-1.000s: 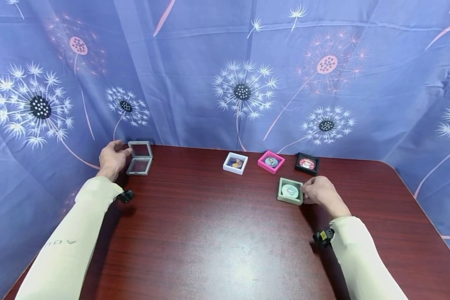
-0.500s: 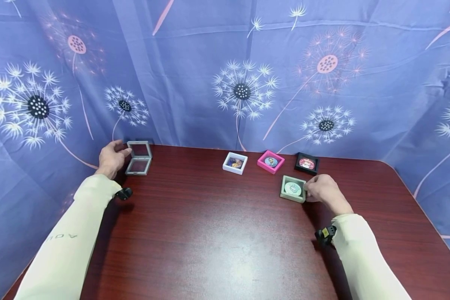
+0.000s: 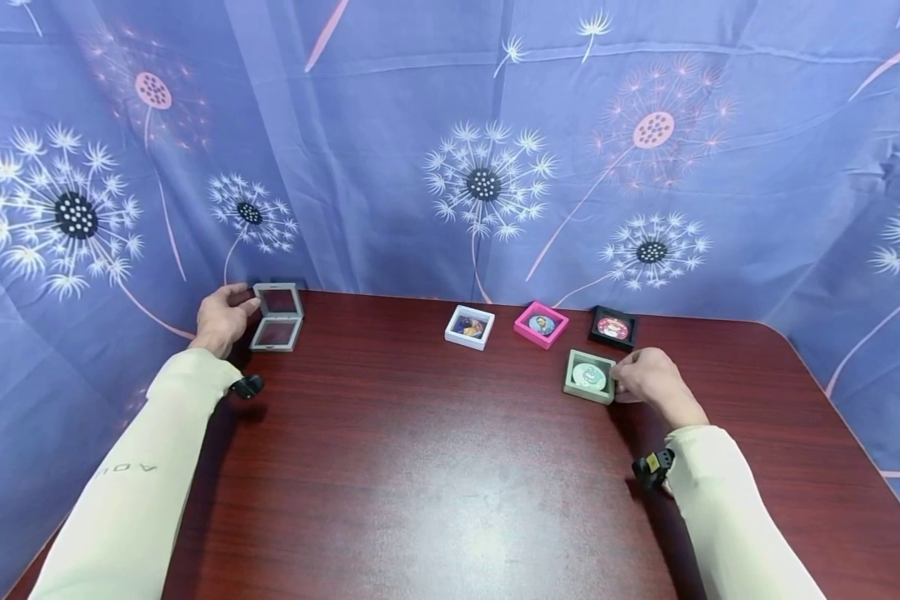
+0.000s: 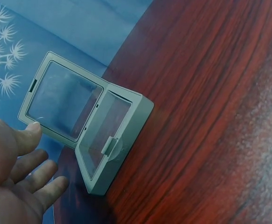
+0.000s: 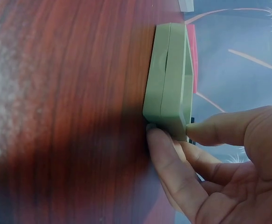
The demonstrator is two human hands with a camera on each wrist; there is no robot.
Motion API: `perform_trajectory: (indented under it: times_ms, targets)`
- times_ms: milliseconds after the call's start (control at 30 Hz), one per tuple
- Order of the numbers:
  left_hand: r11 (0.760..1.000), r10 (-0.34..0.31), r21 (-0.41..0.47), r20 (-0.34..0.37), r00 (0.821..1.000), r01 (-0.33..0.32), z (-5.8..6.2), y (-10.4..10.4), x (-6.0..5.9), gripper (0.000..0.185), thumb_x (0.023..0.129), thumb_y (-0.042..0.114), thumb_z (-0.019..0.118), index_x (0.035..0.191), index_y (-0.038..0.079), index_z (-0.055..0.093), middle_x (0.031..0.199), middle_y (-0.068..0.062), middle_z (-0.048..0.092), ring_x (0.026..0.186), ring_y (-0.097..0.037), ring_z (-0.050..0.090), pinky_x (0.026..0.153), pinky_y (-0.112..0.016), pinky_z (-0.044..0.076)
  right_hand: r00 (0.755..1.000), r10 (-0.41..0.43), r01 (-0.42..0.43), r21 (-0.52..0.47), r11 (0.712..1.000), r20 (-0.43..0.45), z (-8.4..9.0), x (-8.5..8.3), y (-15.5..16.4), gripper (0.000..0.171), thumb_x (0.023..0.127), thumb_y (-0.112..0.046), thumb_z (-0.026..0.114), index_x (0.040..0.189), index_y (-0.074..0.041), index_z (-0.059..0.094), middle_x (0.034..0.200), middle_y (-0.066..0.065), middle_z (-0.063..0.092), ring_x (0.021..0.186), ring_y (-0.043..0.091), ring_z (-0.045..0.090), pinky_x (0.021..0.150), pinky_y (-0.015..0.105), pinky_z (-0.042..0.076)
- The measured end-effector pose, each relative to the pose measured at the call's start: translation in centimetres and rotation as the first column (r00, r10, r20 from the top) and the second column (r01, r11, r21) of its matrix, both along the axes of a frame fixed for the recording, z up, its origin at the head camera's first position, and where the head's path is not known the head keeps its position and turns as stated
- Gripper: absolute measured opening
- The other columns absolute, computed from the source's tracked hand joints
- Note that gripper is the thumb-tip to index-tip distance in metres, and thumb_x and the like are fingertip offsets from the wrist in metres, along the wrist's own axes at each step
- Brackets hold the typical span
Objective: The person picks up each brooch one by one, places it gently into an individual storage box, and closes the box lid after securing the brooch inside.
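At the far left of the table, a small grey-green display case (image 4: 115, 154) stands with its clear-windowed lid raised and nothing inside. My left hand (image 3: 223, 321) is at its left side, fingers loosely spread, the thumb tip at the lid's edge in the left wrist view. On the right, my right hand (image 3: 654, 385) pinches the right edge of a closed sage-green display case (image 3: 589, 377) between thumb and fingers. A round pale green-and-white piece shows through its window. In the right wrist view, the seam along the side of this case is visible, and the thumb sits at its top edge.
Along the back of the dark red wooden table (image 3: 390, 417) lie a white display case (image 3: 470, 327), a pink one (image 3: 542, 324) and a black one (image 3: 613, 327), each holding a small picture piece. Behind them hangs a blue dandelion-print curtain (image 3: 390, 150).
My right hand has slid the sage-green case a little to the right and back, closer to the black one. It slows over the last half second. The left hand has barely moved.
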State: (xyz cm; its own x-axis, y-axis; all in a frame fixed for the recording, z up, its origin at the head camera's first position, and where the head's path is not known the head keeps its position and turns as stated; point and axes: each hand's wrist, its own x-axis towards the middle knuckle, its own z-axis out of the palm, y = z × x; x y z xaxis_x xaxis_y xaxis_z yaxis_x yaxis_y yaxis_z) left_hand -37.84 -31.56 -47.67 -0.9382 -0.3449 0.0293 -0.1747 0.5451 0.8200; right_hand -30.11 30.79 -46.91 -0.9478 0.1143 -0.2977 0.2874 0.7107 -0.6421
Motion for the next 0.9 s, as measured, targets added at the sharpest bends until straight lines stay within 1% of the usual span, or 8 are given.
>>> perform_trajectory:
  times_ms: [100,167,267,433,633,733,833,900]
  targets:
    - [1.000,-0.006,-0.005,0.000,1.000,0.006,0.01,0.00,-0.11,0.052,0.110,0.012,0.057,0.158,-0.004,0.044,0.151,-0.025,0.055,0.138,-0.037,0.053,0.111,-0.037,0.048,1.000,-0.027,0.029,-0.078,0.997,0.016,-0.05,-0.14,0.13,0.025,0.099,-0.006,0.059,0.109,0.016,0.067,0.074,0.007,0.066,0.063,0.014,0.072,0.075,0.039,0.066]
    - [1.000,-0.008,-0.003,-0.002,1.000,0.008,0.03,0.07,-0.18,0.051,0.110,0.012,0.057,0.158,-0.003,0.045,0.151,-0.024,0.056,0.138,-0.037,0.053,0.110,-0.036,0.049,0.999,-0.039,0.040,-0.099,0.994,0.020,-0.07,-0.20,0.22,0.024,0.099,-0.005,0.059,0.109,0.016,0.066,0.075,0.007,0.065,0.063,0.014,0.071,0.070,0.036,0.066]
    - [1.000,-0.011,0.004,-0.008,1.000,0.011,0.08,0.22,-0.26,0.050,0.111,0.011,0.056,0.157,-0.003,0.045,0.151,-0.025,0.056,0.137,-0.037,0.054,0.109,-0.035,0.049,0.998,-0.051,0.054,-0.126,0.991,0.024,-0.09,-0.27,0.33,0.023,0.100,-0.004,0.059,0.110,0.016,0.065,0.075,0.007,0.063,0.064,0.014,0.071,0.070,0.035,0.066]
    - [1.000,-0.011,-0.002,-0.015,1.000,0.011,0.10,0.36,-0.41,0.050,0.111,0.011,0.056,0.157,-0.003,0.046,0.150,-0.025,0.057,0.136,-0.037,0.055,0.108,-0.031,0.049,0.998,-0.054,0.057,-0.128,0.990,0.024,-0.10,-0.36,0.49,0.022,0.100,-0.004,0.058,0.108,0.016,0.065,0.075,0.007,0.063,0.063,0.012,0.071,0.069,0.034,0.066]
    - [1.000,-0.026,-0.012,-0.009,1.000,0.026,-0.13,0.35,-0.58,0.049,0.111,0.012,0.056,0.155,-0.005,0.047,0.150,-0.027,0.056,0.132,-0.039,0.056,0.104,-0.033,0.051,0.999,-0.049,0.051,-0.121,0.991,0.018,-0.20,-0.47,0.65,0.023,0.098,-0.004,0.058,0.107,0.016,0.066,0.074,0.006,0.065,0.062,0.012,0.070,0.068,0.033,0.065]
    - [1.000,-0.020,-0.015,0.001,1.000,0.020,-0.37,0.29,-0.63,0.047,0.111,0.014,0.057,0.153,-0.007,0.050,0.147,-0.029,0.058,0.122,-0.036,0.060,0.092,-0.026,0.052,0.999,-0.048,0.050,-0.119,0.992,0.019,-0.25,-0.51,0.69,0.022,0.097,-0.004,0.058,0.106,0.015,0.066,0.073,0.006,0.066,0.062,0.011,0.071,0.067,0.032,0.065]
    - [1.000,-0.016,-0.005,-0.004,1.000,0.016,-0.55,0.18,-0.68,0.045,0.110,0.014,0.058,0.149,-0.008,0.053,0.142,-0.029,0.060,0.099,-0.022,0.066,0.077,-0.017,0.051,0.999,-0.048,0.051,-0.120,0.992,0.023,-0.25,-0.48,0.68,0.021,0.097,-0.004,0.057,0.105,0.014,0.065,0.074,0.006,0.065,0.062,0.011,0.071,0.067,0.032,0.065]
    - [1.000,-0.018,0.006,-0.010,1.000,0.018,-0.60,0.14,-0.74,0.045,0.110,0.014,0.059,0.148,-0.009,0.054,0.140,-0.030,0.061,0.089,-0.014,0.064,0.072,-0.014,0.050,0.999,-0.048,0.050,-0.118,0.992,0.022,-0.19,-0.42,0.64,0.021,0.097,-0.003,0.057,0.104,0.014,0.066,0.075,0.007,0.064,0.063,0.011,0.071,0.068,0.032,0.065]
